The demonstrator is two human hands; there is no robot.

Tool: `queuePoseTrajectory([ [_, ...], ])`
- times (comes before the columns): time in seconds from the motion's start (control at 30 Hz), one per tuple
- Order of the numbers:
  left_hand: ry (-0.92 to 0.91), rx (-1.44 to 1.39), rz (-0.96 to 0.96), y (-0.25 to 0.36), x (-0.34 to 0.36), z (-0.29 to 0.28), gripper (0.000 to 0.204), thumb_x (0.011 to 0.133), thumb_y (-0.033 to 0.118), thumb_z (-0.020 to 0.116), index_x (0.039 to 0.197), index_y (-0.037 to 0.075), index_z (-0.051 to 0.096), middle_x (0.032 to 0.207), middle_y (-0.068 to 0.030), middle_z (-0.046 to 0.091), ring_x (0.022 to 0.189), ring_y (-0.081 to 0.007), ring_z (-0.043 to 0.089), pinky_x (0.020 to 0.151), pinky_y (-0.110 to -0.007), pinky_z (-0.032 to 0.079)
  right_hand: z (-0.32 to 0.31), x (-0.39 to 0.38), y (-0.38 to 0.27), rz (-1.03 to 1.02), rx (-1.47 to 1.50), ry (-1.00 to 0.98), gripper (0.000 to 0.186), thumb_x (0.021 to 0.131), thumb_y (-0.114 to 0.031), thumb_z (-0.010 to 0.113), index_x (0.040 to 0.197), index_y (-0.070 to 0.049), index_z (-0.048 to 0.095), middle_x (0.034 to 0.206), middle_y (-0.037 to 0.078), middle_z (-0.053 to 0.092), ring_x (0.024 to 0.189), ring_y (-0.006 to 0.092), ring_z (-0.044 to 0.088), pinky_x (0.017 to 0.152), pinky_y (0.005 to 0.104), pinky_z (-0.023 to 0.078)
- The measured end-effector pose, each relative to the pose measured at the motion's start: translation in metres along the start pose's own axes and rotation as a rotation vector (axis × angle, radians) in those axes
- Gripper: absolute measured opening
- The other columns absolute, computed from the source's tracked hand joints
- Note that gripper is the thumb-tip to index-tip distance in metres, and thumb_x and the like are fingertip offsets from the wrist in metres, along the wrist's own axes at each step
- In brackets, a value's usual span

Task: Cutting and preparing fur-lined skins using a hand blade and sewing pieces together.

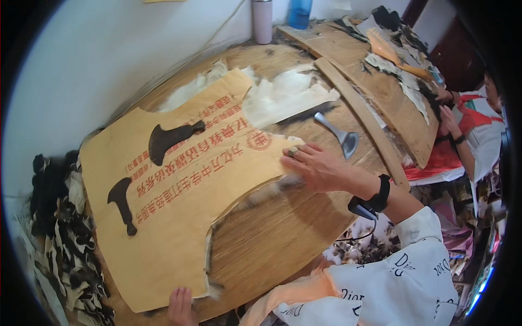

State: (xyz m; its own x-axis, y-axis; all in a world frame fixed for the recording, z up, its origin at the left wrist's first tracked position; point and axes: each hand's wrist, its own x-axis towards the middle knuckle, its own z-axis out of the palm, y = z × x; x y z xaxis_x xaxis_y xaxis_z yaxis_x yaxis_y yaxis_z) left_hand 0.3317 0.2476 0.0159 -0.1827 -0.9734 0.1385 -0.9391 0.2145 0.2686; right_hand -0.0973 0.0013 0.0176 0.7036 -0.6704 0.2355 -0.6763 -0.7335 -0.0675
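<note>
A large tan paper pattern (179, 217) with red print lies over fur on the wooden work board (261, 239). My right hand (318, 167), wearing a ring, rests on the pattern's right corner with its fingers stretched out. My left hand (182, 308) touches the pattern's near edge, fingers extended; the rest of it is cut off by the frame. Two dark, axe-shaped blades, an upper one (163, 142) and a lower one (121, 201), lie on the paper. White fur (283, 95) shows past its far edge. Beyond my right hand lies a silver fan-shaped blade (340, 136).
A long wooden strip (361, 117) crosses the board's right side. Dark and white fur scraps (65, 233) are heaped at the left. Another person's hands (447, 111) work at the far right, near an orange-handled brush (397, 57). A pink flask (262, 22) and a blue bottle (299, 13) stand behind.
</note>
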Motion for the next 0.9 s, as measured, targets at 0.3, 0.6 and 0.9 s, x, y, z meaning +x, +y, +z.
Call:
queuePoseTrajectory([
  [0.3,0.162,-0.083,-0.222,-0.017,0.042,-0.045,0.029,0.066,-0.001,0.043,0.087,0.003,0.062,0.078,-0.0146,0.059,0.075,-0.0327,0.058,0.069,-0.037,0.046,-0.026,0.028,0.036,0.139,0.366,-0.007,0.028,0.072,0.0,0.054,0.095,-0.011,0.066,0.081,0.006,0.064,0.069,0.0202,0.06,0.061,0.0312,0.047],
  [0.6,0.364,0.189,-0.133,-0.125,0.226,-0.113,0.033,0.073,-0.006,0.043,0.097,0.004,0.064,0.093,-0.0202,0.062,0.091,-0.0366,0.059,0.078,-0.04,0.047,-0.05,0.136,0.073,0.461,0.793,0.138,0.02,0.081,-0.004,0.055,0.099,-0.004,0.064,0.085,0.0,0.062,0.08,0.0062,0.054,0.074,0.0221,0.044],
  [0.9,0.285,0.298,-0.228,-0.146,0.325,-0.02,0.035,0.085,0.021,0.05,0.118,0.013,0.055,0.127,-0.0091,0.05,0.121,-0.0319,0.04,0.094,-0.057,0.033,0.063,0.198,0.133,0.675,0.581,0.043,0.022,0.076,-0.004,0.06,0.097,-0.004,0.065,0.085,0.007,0.066,0.078,0.0155,0.061,0.07,0.0285,0.047],
])
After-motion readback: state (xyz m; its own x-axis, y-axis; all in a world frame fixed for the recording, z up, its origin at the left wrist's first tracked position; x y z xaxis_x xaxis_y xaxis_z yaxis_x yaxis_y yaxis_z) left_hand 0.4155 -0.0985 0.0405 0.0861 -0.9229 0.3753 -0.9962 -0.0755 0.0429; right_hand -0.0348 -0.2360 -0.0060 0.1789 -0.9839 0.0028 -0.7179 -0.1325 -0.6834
